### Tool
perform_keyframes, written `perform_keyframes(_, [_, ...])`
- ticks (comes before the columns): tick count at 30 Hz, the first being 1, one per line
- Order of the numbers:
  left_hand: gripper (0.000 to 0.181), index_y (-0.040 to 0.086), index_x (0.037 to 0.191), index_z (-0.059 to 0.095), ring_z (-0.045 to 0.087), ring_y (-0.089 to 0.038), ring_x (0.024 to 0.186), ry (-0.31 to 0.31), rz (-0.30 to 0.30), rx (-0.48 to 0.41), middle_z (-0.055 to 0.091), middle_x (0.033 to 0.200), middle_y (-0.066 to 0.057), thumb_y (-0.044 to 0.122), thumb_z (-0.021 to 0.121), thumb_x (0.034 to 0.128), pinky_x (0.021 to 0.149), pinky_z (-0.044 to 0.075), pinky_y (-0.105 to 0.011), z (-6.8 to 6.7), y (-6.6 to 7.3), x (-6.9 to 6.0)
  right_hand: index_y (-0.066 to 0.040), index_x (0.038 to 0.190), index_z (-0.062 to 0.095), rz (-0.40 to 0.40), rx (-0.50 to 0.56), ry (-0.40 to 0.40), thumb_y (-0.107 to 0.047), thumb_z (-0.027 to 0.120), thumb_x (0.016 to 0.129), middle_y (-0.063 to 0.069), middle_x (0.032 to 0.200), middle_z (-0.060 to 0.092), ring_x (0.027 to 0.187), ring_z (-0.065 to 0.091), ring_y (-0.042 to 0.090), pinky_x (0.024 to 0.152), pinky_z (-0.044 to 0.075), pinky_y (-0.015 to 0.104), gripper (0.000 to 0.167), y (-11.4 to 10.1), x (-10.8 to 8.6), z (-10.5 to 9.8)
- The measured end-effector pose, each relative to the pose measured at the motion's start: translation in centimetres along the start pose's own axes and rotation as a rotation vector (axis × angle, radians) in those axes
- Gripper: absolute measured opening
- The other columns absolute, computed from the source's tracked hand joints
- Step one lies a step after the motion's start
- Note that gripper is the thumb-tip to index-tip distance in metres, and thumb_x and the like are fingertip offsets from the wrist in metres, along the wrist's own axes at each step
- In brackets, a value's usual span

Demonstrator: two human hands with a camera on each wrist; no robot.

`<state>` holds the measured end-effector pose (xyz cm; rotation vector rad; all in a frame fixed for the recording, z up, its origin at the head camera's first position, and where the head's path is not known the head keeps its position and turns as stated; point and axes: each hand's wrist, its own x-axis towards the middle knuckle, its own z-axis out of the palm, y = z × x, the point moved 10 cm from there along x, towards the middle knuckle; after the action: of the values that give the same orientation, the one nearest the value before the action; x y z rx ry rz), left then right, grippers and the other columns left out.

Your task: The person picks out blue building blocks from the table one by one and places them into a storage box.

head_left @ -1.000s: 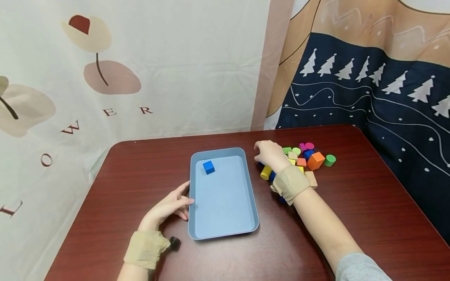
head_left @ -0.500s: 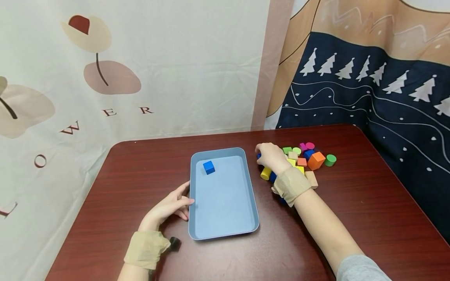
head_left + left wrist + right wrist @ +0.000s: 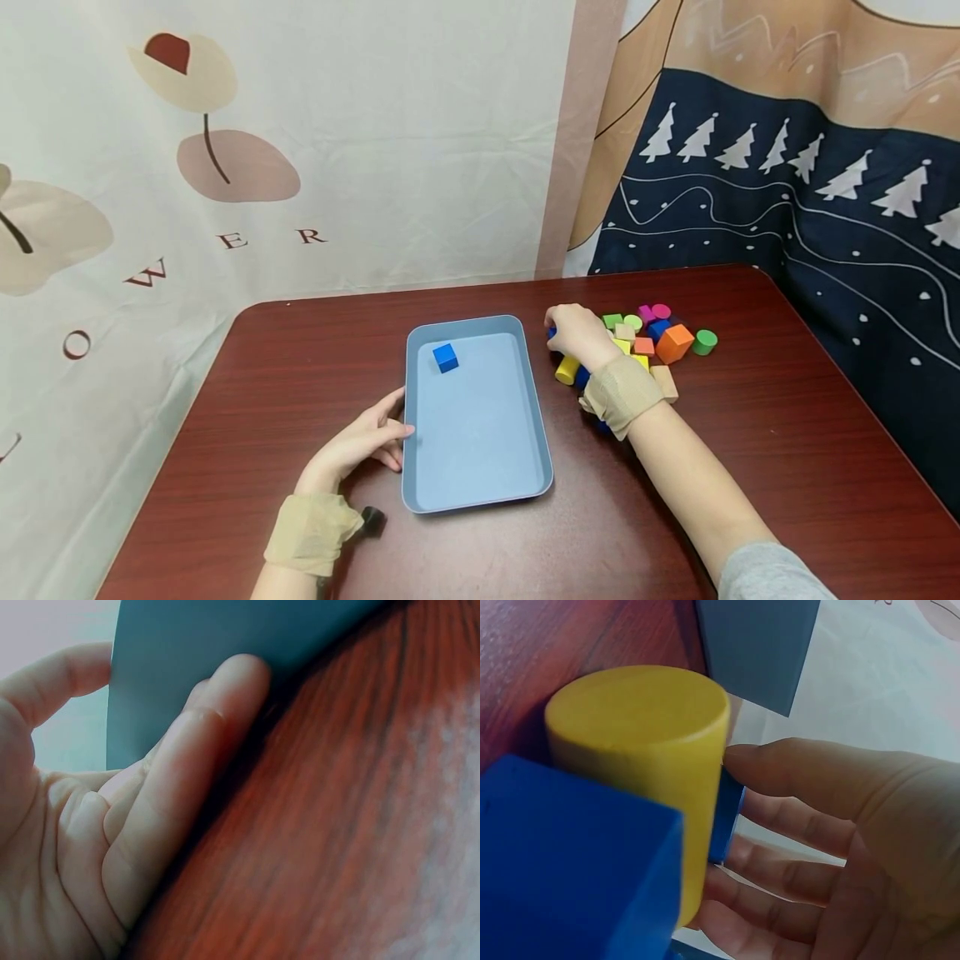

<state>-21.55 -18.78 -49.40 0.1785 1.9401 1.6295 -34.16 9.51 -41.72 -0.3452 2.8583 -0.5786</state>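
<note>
Tray (image 3: 480,442), pale blue and rectangular, lies on a reddish-brown surface (image 3: 315,358), its long sides running away from the person. One blue cube (image 3: 446,358) rests inside it, towards the far left corner. At the near left side, the left hand (image 3: 363,433) holds the tray wall: the thumb reaches over the rim while the other fingers lie against the outside, as the left wrist view also shows.

To the right of the tray is a cluster of small coloured blocks (image 3: 643,346), and the right hand (image 3: 577,331) is down at its left edge. Its thumb and fingers pinch a blue block (image 3: 728,817), mostly hidden behind a yellow cylinder (image 3: 637,709) in the right wrist view; whether the block touches the surface cannot be told. A larger-looking blue piece (image 3: 577,855) stands just beside the cylinder, nearer that camera.

On the right of the cluster sit an orange block (image 3: 673,343), a green cylinder (image 3: 704,342) at the outer edge, and a wood-coloured block (image 3: 664,383) close to the forearm. Tan wraps (image 3: 309,533) circle both wrists, and a grey sleeve (image 3: 772,573) covers part of the right arm
</note>
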Motion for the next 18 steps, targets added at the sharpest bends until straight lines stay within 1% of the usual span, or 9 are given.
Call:
perform_keyframes(5, [0.081, 0.009, 0.154, 0.007, 0.061, -0.020, 0.054, 0.004, 0.003, 0.003, 0.064, 0.078, -0.018, 0.017, 0.062, 0.0939, 0.055, 0.057, -0.034, -0.1, 0.1, 0.0, -0.002, 0.106, 0.066, -0.018, -0.002, 0.017, -0.011, 0.071, 0.085, 0.014, 0.103, 0.063, 0.084, 0.055, 0.028, 0.077, 0.052, 0.041, 0.024, -0.4, 0.0, -0.5])
perform_keyframes(11, [0.082, 0.009, 0.154, 0.006, 0.061, -0.020, 0.054, 0.006, 0.006, 0.004, 0.064, 0.078, -0.019, 0.017, 0.062, 0.0939, 0.056, 0.057, -0.035, -0.1, 0.1, -0.1, -0.001, 0.109, 0.066, -0.030, 0.017, 0.026, -0.009, 0.071, 0.085, 0.015, 0.106, 0.063, 0.086, 0.055, 0.029, 0.080, 0.051, 0.042, 0.026, -1.0, -0.1, -1.2])
perform_keyframes(18, [0.082, 0.009, 0.154, 0.007, 0.061, -0.020, 0.054, 0.011, 0.005, 0.011, 0.064, 0.076, -0.019, 0.018, 0.063, 0.0936, 0.057, 0.058, -0.037, -0.1, 0.2, -0.2, -0.001, 0.110, 0.066, -0.038, 0.005, 0.030, -0.010, 0.071, 0.085, 0.015, 0.107, 0.063, 0.089, 0.055, 0.029, 0.082, 0.051, 0.042, 0.027, -1.8, -0.3, -2.0])
